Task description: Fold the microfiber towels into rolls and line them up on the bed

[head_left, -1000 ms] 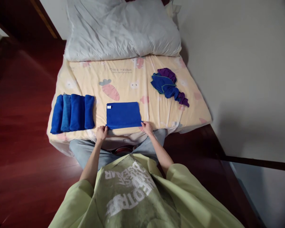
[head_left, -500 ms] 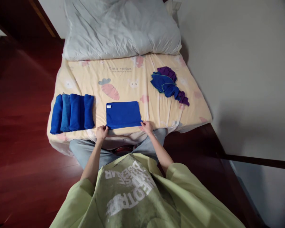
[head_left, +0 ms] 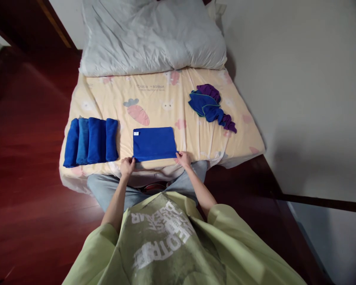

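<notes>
A flat blue towel (head_left: 154, 143), folded into a rectangle with a small white tag at its far left corner, lies on the bed's near edge in front of me. My left hand (head_left: 127, 166) pinches its near left corner. My right hand (head_left: 183, 159) pinches its near right corner. Both hands have fingers closed on the cloth.
Several rolled blue towels (head_left: 90, 141) lie side by side at the left of the yellow carrot-print bed sheet (head_left: 154, 99). A loose heap of blue and purple cloths (head_left: 210, 106) sits at the right. A grey pillow (head_left: 154, 35) lies at the far end. Dark wooden floor (head_left: 23, 158) surrounds the bed.
</notes>
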`<act>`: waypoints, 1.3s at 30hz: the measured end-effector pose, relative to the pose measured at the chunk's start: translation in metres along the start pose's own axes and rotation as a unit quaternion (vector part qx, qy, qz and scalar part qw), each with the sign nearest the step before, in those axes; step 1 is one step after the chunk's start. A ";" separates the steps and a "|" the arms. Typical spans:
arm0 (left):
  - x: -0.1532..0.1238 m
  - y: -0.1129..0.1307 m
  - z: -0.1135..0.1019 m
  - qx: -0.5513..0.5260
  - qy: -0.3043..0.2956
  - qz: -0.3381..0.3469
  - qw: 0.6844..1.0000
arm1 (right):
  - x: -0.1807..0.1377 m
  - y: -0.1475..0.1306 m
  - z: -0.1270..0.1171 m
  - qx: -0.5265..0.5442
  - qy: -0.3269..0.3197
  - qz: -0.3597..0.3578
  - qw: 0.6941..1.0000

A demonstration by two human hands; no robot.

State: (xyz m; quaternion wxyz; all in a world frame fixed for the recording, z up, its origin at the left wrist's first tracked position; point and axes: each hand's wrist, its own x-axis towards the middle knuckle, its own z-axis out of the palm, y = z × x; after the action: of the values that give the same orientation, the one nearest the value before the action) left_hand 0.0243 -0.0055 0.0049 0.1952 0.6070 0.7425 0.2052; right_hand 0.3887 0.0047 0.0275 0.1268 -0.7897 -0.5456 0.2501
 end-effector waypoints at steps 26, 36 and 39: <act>0.002 0.008 -0.017 0.065 -0.071 0.244 0.965 | 0.004 0.007 0.005 -0.132 -0.006 -0.330 0.935; -0.044 -0.021 -0.011 -0.022 -0.068 0.180 0.981 | -0.027 0.042 0.007 0.001 0.009 -0.319 0.948; -0.038 -0.022 -0.010 -0.096 -0.056 0.124 0.986 | -0.021 0.040 0.005 0.039 0.004 -0.316 0.948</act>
State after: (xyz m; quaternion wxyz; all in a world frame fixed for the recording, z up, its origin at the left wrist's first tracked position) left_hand 0.0082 -0.0478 0.0033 0.2675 0.6834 0.6259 0.2639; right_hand 0.4116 -0.0299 0.0099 0.2320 -0.5721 -0.7567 0.2152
